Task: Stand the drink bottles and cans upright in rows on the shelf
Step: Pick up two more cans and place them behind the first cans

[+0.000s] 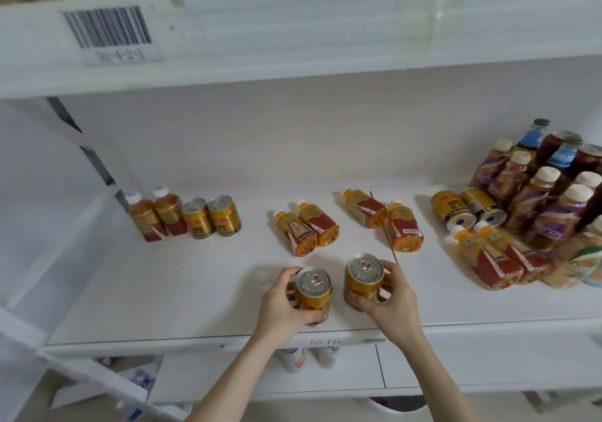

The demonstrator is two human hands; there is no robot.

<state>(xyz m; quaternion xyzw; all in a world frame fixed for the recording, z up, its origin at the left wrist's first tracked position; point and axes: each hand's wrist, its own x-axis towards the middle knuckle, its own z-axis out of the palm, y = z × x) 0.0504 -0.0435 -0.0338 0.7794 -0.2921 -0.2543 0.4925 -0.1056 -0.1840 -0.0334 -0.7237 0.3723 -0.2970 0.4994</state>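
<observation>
**A:** What lies around the hands?

**B:** Well off to the right of the right hand [391, 294] is the biggest lot, a crowd of upright bottles [547, 193]. At its near side several orange bottles [488, 258] lie flat, and two gold cans [469, 213] lie on their sides. Just beyond both hands, four more bottles [317, 222] lie in two pairs, caps pointing away. Far beyond the left hand [283, 301], a short row [182, 216] of two bottles and two cans stands upright.

**A:** And the surface?

**B:** A white shelf [163, 291], with an upper shelf [293, 30] overhead carrying a barcode label [107, 27].

**A:** The cans in hand?

**B:** Each hand's fingers curl round one gold can. The left can [313, 294] and the right can [364, 281] are upright near the front edge, long axes vertical and pull-tab tops up. They are close together but apart.
</observation>
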